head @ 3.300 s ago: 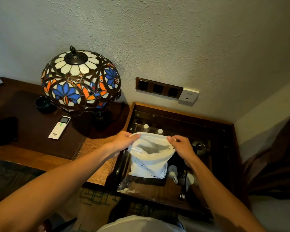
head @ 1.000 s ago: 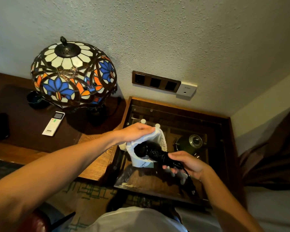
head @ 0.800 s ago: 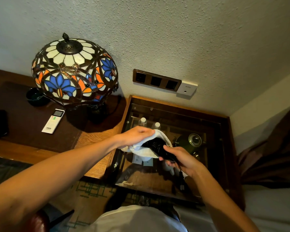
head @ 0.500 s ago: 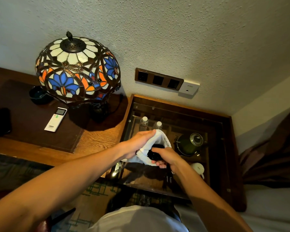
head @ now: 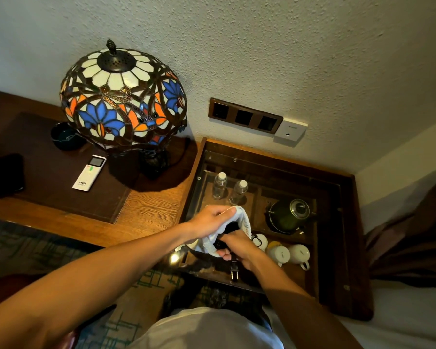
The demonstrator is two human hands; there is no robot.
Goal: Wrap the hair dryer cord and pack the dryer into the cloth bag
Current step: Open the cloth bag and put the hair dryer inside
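The left hand (head: 208,220) grips the rim of the white cloth bag (head: 244,222), its fingers curled over the cloth and holding the mouth wide above the glass-topped cabinet (head: 337,222). The right hand (head: 237,248) is at the bag's mouth, its fingers wrapped round the black hair dryer (head: 228,230), which is mostly inside the bag with only a dark part showing in the opening. The dryer's plug (head: 234,269) hangs below the right hand, outside the bag; the rest of the cord is hidden, so how it is wound cannot be told.

Under the glass stand two water bottles (head: 219,186), a dark kettle (head: 288,215) and white cups (head: 298,254). To the left, on the wooden bench (head: 149,210), stands a stained-glass lamp (head: 122,96) with a white remote control (head: 90,172) lying beside its base, a dark bowl (head: 63,137) behind, and a black flat thing (head: 8,173) near the left edge. A brown switch panel (head: 244,116) and a white socket (head: 290,129) are fixed on the wall above the cabinet
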